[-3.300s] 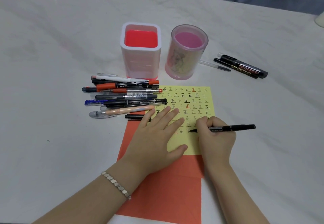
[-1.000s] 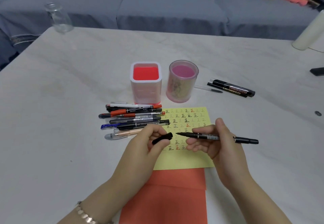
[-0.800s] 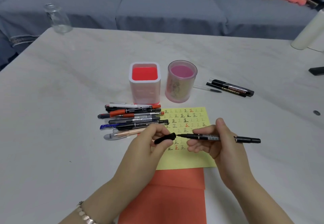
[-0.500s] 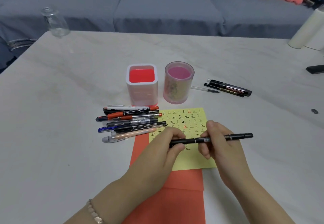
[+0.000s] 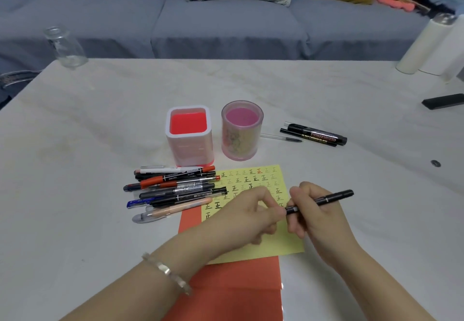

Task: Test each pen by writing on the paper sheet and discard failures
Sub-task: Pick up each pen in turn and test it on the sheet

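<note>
Black pen (image 5: 324, 199) is held over the yellow sheet (image 5: 286, 243) by both hands, its long axis running from near-left to far-right. Its near end, which is hidden, is pinched by the left hand (image 5: 251, 215); the barrel is gripped by the right hand (image 5: 316, 220). Beyond the sheet the red cup (image 5: 188, 142) and pink cup (image 5: 241, 140) stand, nearer the left hand; open surface (image 5: 381, 220) is seen to the right.
</note>
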Action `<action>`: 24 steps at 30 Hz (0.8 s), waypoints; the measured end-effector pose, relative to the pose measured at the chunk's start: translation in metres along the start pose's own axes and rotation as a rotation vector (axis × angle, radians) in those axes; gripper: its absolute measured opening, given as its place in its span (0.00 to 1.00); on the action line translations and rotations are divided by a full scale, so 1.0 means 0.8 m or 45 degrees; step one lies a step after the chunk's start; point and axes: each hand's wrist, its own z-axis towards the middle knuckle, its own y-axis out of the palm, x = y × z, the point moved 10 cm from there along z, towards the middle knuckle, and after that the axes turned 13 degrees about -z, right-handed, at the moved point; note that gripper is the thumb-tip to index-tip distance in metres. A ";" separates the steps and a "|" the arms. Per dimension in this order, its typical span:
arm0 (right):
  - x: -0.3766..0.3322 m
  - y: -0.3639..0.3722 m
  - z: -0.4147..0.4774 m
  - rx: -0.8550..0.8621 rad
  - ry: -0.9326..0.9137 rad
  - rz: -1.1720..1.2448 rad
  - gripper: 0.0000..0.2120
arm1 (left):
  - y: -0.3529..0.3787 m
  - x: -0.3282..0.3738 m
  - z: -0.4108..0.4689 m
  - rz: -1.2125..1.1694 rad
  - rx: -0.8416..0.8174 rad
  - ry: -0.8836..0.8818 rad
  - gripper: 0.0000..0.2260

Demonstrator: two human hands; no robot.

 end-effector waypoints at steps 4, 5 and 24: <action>0.014 0.006 0.025 0.016 0.070 0.029 0.19 | -0.002 0.046 -0.006 0.946 0.224 0.510 0.08; 0.010 0.015 0.033 -0.073 0.057 -0.053 0.17 | -0.010 0.048 -0.009 0.913 0.295 0.536 0.08; 0.008 0.005 0.189 0.053 -0.250 -1.819 0.12 | -0.209 0.006 -0.106 1.356 1.223 0.514 0.13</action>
